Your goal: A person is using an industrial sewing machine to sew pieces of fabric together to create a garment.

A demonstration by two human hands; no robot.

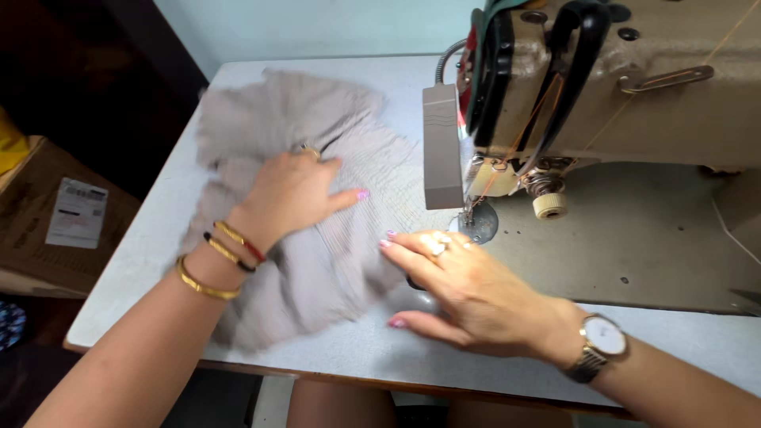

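Observation:
A grey crinkled fabric lies spread on the pale table, left of a beige sewing machine. My left hand, with several bangles at the wrist, presses flat on the middle of the fabric, fingers apart. Resting near the fabric's right edge, my right hand wears a ring and a wristwatch; its fingertips touch the cloth just in front of the needle and presser foot. Neither hand grips anything.
A grey lamp block hangs beside the machine head. Orange thread runs down the machine's front. A cardboard box with a white label stands on the floor at the left. The table's front edge lies just below my forearms.

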